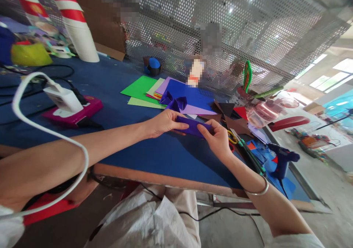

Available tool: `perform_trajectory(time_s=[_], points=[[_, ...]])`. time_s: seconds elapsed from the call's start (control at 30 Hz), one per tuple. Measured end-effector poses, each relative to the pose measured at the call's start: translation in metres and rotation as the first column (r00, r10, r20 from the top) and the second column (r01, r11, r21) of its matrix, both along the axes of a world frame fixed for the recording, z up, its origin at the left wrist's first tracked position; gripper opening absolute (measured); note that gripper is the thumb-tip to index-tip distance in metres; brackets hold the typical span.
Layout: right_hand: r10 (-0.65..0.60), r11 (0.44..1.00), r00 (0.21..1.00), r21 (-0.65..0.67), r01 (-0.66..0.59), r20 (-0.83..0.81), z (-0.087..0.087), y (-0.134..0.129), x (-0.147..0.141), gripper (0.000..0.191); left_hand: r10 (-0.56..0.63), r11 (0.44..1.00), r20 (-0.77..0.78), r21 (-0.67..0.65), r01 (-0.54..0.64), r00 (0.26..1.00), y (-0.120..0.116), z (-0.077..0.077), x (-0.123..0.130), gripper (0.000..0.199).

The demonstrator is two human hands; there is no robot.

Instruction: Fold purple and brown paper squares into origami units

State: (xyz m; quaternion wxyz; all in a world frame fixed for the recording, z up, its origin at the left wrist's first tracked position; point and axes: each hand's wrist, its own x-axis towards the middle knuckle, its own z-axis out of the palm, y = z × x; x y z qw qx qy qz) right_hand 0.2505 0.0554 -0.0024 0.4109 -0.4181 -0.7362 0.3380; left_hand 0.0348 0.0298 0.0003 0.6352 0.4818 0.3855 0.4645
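Over the worktop [154, 154], the purple paper [193, 129] is pinched at its left end by the left hand [165, 123], at its right by the right hand [217, 137], long axis roughly parallel to the front edge

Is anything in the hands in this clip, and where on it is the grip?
Yes, a strip of purple paper: the left hand pinches its left end, the right hand its right end.
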Motion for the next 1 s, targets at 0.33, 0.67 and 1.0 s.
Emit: perform_trajectory(time_s=[0.33, 0.67, 1.0], points=[[0.012, 1.000, 0.999, 0.018, -0.012, 0.033, 0.0018, -0.0006, -0.0002, 0.038, 0.020, 0.999, -0.021, -0.030, -0.021, 1.000, -0.0016, 0.0032, 0.0013, 0.036], [0.042, 0.999, 0.998, 0.025, -0.043, 0.039, 0.0008, 0.0024, 0.0000, 0.036, 0.037, 0.999, -0.043, -0.039, -0.038, 0.998, -0.0038, 0.0044, 0.0023, 0.033], [0.045, 0.999, 0.999, 0.026, -0.045, 0.024, -0.0009, 0.0050, 0.0003, 0.035, 0.048, 0.999, -0.051, -0.016, -0.049, 0.998, -0.0026, 0.0012, 0.0030, 0.033]])
